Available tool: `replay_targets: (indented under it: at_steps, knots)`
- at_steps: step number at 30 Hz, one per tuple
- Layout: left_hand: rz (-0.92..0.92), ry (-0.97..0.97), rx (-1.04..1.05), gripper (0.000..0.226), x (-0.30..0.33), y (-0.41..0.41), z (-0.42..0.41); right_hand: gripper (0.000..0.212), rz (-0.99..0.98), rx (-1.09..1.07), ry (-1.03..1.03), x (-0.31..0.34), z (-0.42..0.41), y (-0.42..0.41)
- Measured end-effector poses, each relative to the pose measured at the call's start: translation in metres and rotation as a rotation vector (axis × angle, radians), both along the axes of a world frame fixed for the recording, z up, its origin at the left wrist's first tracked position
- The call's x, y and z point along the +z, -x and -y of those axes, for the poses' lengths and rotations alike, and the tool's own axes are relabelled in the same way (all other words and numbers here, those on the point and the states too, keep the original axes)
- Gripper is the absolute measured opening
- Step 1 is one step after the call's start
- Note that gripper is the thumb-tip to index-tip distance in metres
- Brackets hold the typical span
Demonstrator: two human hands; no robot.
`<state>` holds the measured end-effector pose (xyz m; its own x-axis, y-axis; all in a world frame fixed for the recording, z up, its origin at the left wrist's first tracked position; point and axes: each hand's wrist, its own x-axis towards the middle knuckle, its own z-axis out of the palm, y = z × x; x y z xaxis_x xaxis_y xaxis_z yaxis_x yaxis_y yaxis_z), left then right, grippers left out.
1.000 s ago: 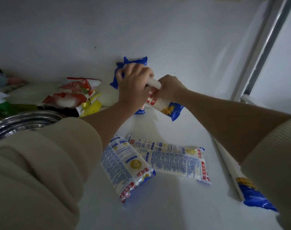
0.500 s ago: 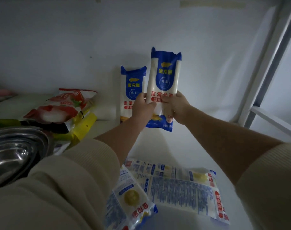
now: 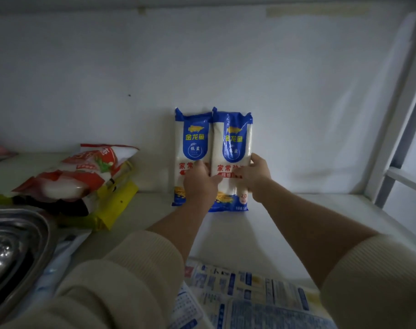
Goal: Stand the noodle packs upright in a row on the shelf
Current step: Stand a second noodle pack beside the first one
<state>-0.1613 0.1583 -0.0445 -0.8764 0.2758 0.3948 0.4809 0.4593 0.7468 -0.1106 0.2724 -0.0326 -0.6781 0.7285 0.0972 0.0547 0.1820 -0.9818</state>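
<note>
Hands, left hand (image 3: 199, 184) and right hand (image 3: 252, 179), clasp second blue-and-white plastic noodle pack (image 3: 231, 160) upright beside first pack (image 3: 192, 148); next, release gently, fetch flat packs (image 3: 249, 298).

Quick count of what's on the shelf (image 3: 297, 210): two blue-and-white noodle packs standing upright side by side against its back edge, the left pack (image 3: 190, 143) and the right pack (image 3: 233, 143), touching each other. At least two more packs lying flat (image 3: 249, 295) at the front edge, print side up, partly cut off so can't swear there isn't another. Two hands in there, left hand (image 3: 198, 184) and right hand (image 3: 254, 176). Over toward the left edge: one red-and-white bag (image 3: 83, 172), one yellow packet (image 3: 116, 205) under it, and one steel bowl (image 3: 14, 248).
</note>
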Motion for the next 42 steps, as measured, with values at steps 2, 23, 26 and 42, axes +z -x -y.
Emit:
replay_targets:
  at_steps: [2, 23, 26, 42]
  knots:
    - [0.016, -0.015, -0.005, 0.032, 0.001, 0.0, 0.0, 0.02, 0.009, -0.02, -0.009, 0.003, 0.001, -0.001]
    - [0.057, 0.104, 0.006, 0.012, 0.002, -0.02, -0.008, 0.026, 0.095, -0.064, 0.026, 0.015, -0.001, -0.015]
    - [0.006, 0.07, 0.063, 0.007, 0.002, -0.005, -0.009, 0.023, 0.038, -0.106, 0.018, 0.011, 0.001, -0.002]
    - [0.13, 0.109, -0.051, 0.02, 0.003, -0.04, 0.018, 0.047, 0.061, -0.137, -0.029, 0.017, 0.023, -0.047]
